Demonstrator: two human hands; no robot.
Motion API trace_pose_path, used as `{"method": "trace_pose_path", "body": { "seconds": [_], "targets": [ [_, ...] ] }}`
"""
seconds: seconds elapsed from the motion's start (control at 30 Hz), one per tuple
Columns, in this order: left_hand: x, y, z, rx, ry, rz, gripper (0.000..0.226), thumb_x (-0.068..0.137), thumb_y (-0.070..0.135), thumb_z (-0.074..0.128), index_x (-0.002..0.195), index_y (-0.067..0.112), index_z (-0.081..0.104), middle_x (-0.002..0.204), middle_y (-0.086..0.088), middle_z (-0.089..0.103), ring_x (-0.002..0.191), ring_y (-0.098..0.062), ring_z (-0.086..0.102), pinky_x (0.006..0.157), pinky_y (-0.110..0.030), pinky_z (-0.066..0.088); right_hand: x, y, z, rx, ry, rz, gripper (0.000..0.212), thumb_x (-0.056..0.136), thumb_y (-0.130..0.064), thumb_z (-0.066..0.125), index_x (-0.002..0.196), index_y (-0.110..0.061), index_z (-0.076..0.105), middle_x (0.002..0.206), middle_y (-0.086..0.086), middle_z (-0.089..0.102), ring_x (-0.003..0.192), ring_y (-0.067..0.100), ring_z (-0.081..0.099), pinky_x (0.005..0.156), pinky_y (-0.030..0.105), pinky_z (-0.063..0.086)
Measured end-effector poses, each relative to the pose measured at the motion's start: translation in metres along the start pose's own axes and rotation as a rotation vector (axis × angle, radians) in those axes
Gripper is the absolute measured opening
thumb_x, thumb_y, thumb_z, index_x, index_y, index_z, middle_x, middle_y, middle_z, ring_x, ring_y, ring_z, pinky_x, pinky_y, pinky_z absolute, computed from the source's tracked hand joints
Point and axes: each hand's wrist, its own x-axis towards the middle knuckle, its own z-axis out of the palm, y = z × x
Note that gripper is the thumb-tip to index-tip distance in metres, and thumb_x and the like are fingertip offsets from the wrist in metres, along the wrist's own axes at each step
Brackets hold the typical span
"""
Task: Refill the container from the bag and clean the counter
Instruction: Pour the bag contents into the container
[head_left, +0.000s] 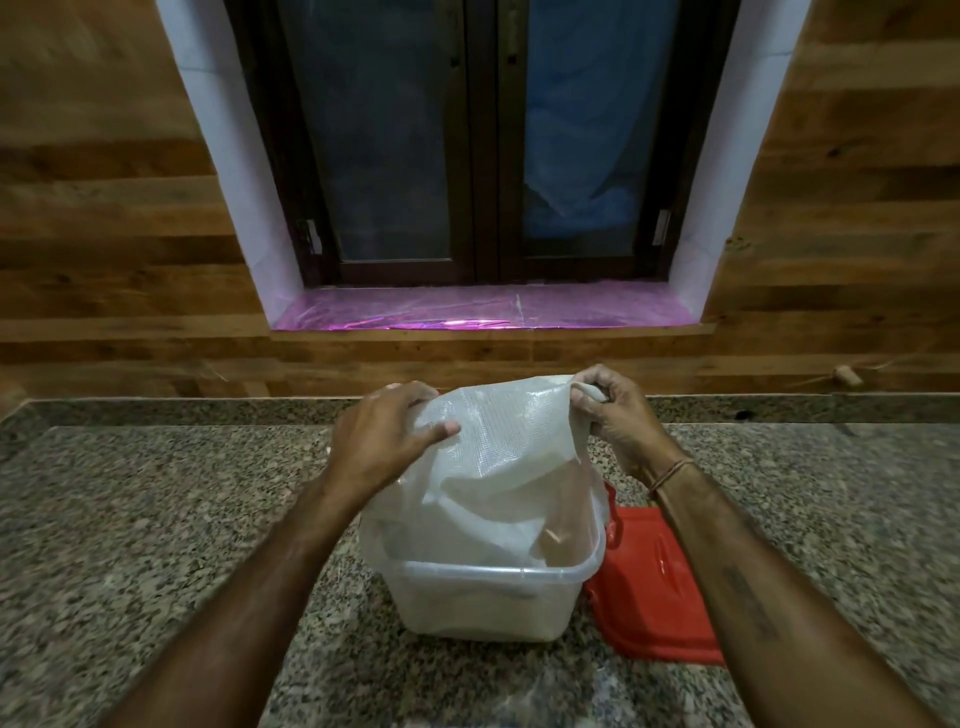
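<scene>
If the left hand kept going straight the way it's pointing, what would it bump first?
Probably the white bag itself: the left hand grips its top corner, fingers aimed across it towards the right hand. Depth is unclear.

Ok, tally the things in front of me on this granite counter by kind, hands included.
translucent white woven plastic bag: 1
clear rectangular plastic container: 1
red plastic lid: 1
hands gripping the bag, left hand and right hand: 2
Total: 5
</scene>
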Motion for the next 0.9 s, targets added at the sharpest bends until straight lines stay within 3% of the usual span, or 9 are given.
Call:
{"method": "trace_pose_path", "body": {
  "seconds": [0.07, 0.13, 0.23, 0.33, 0.5, 0.6, 0.7, 0.8, 0.9],
  "targets": [
    [0.002, -0.001, 0.005, -0.011, 0.043, 0.02, 0.024, 0.084, 0.049, 0.078, 0.084, 0.026, 0.072, 0.085, 0.014, 0.071, 0.076, -0.009, 0.062, 0.064, -0.029, 0.043, -0.001, -0.001, 0.002, -0.002, 0.008, -0.004, 0.02, 0.097, -0.004, 0.066, 0.084, -0.019, 0.068, 0.093, 0.001, 0.067, 0.092, 0.019, 0.06, 0.078, 0.037, 0.053],
    [0.001, -0.01, 0.011, -0.076, 0.081, -0.027, 0.027, 0.086, 0.046, 0.076, 0.073, 0.023, 0.069, 0.07, 0.01, 0.067, 0.068, -0.008, 0.061, 0.058, -0.03, 0.042, -0.002, -0.002, 0.002, 0.004, 0.036, -0.01, 0.017, 0.096, -0.006, 0.068, 0.086, -0.02, 0.068, 0.093, 0.0, 0.067, 0.091, 0.017, 0.061, 0.071, 0.03, 0.054],
    [0.0, -0.03, 0.01, -0.31, 0.091, -0.111, 0.032, 0.088, 0.052, 0.064, 0.074, 0.024, 0.069, 0.069, 0.007, 0.068, 0.068, -0.016, 0.064, 0.064, -0.034, 0.05, -0.005, 0.0, 0.001, 0.098, 0.056, 0.013, 0.012, 0.096, -0.009, 0.069, 0.103, -0.018, 0.067, 0.105, 0.001, 0.07, 0.096, 0.018, 0.065, 0.072, 0.029, 0.055],
    [-0.002, -0.041, 0.007, -0.457, 0.063, -0.104, 0.035, 0.092, 0.048, 0.06, 0.072, 0.021, 0.062, 0.067, 0.008, 0.063, 0.066, -0.017, 0.059, 0.066, -0.032, 0.046, -0.01, 0.0, 0.003, 0.191, 0.005, 0.053, 0.03, 0.099, -0.007, 0.065, 0.128, -0.012, 0.062, 0.12, 0.007, 0.073, 0.101, 0.016, 0.071, 0.076, 0.027, 0.058],
    [0.009, -0.044, 0.005, -0.275, -0.06, -0.049, 0.036, 0.094, 0.044, 0.062, 0.067, 0.021, 0.054, 0.062, 0.014, 0.055, 0.061, -0.011, 0.052, 0.062, -0.03, 0.039, -0.009, -0.003, 0.006, 0.2, 0.063, -0.057, 0.032, 0.095, -0.005, 0.068, 0.124, -0.02, 0.07, 0.126, 0.008, 0.071, 0.11, 0.019, 0.067, 0.091, 0.034, 0.06],
    [0.014, -0.031, 0.002, -0.158, 0.02, -0.039, 0.015, 0.095, 0.041, 0.063, 0.084, 0.031, 0.066, 0.091, 0.013, 0.065, 0.084, -0.013, 0.063, 0.074, -0.034, 0.051, -0.006, -0.005, 0.003, 0.182, 0.031, -0.117, 0.037, 0.094, -0.004, 0.07, 0.127, -0.02, 0.071, 0.127, 0.01, 0.072, 0.109, 0.016, 0.069, 0.09, 0.032, 0.06],
    [0.025, 0.009, 0.009, -0.187, 0.076, 0.033, 0.022, 0.097, 0.047, 0.06, 0.107, 0.031, 0.071, 0.107, 0.012, 0.067, 0.096, -0.008, 0.063, 0.081, -0.033, 0.053, -0.003, -0.007, 0.005, 0.196, 0.004, -0.115, 0.038, 0.094, -0.003, 0.07, 0.128, -0.018, 0.071, 0.125, 0.01, 0.073, 0.109, 0.015, 0.07, 0.084, 0.027, 0.06],
    [0.046, 0.053, 0.026, -0.165, 0.01, 0.089, 0.03, 0.093, 0.053, 0.064, 0.108, 0.029, 0.073, 0.105, 0.014, 0.071, 0.098, -0.006, 0.062, 0.081, -0.031, 0.05, -0.001, -0.007, 0.012, 0.196, -0.008, -0.122, 0.037, 0.094, -0.004, 0.071, 0.13, -0.014, 0.07, 0.124, 0.01, 0.074, 0.11, 0.017, 0.071, 0.084, 0.028, 0.06],
    [0.061, 0.077, 0.039, -0.18, -0.001, 0.102, 0.025, 0.089, 0.049, 0.072, 0.094, 0.026, 0.076, 0.09, 0.013, 0.071, 0.084, -0.004, 0.063, 0.071, -0.027, 0.049, 0.0, -0.007, 0.016, 0.227, -0.016, -0.116, 0.038, 0.093, -0.002, 0.072, 0.129, -0.012, 0.07, 0.12, 0.012, 0.076, 0.109, 0.02, 0.073, 0.087, 0.033, 0.061]
  ]
}}
